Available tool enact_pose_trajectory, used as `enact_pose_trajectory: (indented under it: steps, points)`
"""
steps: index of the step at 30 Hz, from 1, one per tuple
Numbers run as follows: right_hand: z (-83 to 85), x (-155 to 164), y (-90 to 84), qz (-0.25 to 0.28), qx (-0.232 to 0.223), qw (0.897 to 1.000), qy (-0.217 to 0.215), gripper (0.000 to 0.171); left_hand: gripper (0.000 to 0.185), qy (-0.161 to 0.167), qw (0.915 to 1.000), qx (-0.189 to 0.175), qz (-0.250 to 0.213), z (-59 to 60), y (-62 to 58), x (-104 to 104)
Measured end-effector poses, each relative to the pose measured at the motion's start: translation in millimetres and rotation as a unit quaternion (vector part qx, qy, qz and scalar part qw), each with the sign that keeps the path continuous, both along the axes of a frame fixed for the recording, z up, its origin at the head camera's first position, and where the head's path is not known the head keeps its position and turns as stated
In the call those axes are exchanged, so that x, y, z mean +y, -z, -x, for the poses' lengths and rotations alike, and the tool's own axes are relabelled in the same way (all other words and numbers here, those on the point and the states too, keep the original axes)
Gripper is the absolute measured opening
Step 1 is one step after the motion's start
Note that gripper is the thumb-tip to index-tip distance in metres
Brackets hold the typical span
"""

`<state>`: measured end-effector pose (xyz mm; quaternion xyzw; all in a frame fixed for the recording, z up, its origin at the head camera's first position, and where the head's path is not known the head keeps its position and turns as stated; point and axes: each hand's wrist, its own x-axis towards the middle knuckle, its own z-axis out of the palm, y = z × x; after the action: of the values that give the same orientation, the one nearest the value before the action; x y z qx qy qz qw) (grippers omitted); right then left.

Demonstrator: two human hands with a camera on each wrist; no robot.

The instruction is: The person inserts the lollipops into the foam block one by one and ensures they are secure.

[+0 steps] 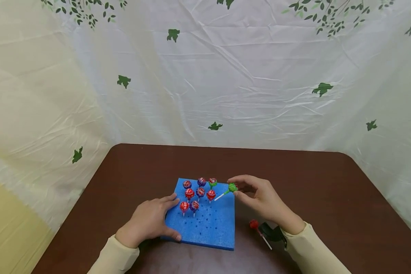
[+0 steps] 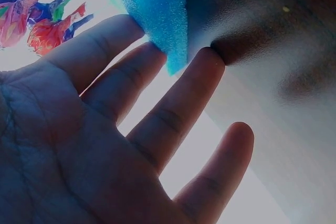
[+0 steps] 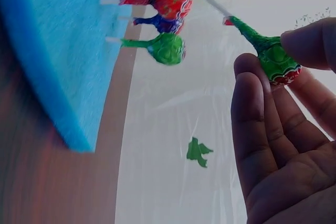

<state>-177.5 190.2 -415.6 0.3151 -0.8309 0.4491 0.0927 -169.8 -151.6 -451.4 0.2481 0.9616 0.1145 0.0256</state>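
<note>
Foam comes first: we see a blue foam block [image 1: 209, 224] lying flat on the dark brown table [image 1: 328, 190], its top dotted with small holes. Our left hand [image 1: 150, 220] rests on the block's near left corner with fingers straight and spread, holding nothing; the left wrist view shows the fingertips [image 2: 202, 59] meeting the blue edge [image 2: 163, 19]. Our right hand [image 1: 260, 196] hovers just past the block's far right corner and pinches a green-wrapped lollipop [image 1: 232, 187] by its head between thumb and fingers; its white stick [image 1: 220, 197] slants down toward the block's right side, and we cannot tell whether the tip touches the foam. The right wrist view shows that same green lollipop [image 3: 275, 61] gripped at the fingertips. Eight more lollipops stand upright in the block's far left part, red, blue and one green [image 1: 212, 183], the green one nearest the held sweet. Off the block's near right corner a red lollipop [image 1: 254, 224] lies on the table beside a dark object that we cannot make out. Behind the table hangs a white sheet with green leaves [image 1: 205, 76]
</note>
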Motion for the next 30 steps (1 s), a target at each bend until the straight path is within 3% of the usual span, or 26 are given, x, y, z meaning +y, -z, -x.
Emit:
enact_pose_trajectory:
  steps: [7,16,30]
  points:
    - [5.0,-9.7,-0.1,0.008,0.02,1.0,-0.019,0.038,0.106,0.002,1.0,-0.005,-0.006,-1.2,0.8,-0.6]
    - [4.5,-13.2,-0.1,-0.007,-0.011,1.0,0.009,0.033,0.106,0.002,1.0,-0.009,-0.001,-1.9,-1.6,-1.3]
    - [8.9,-9.3,7.6,-0.019,-0.056,0.998,0.005,0.031,0.106,0.003,1.0,-0.007,0.002,-0.4,0.4,-1.5]
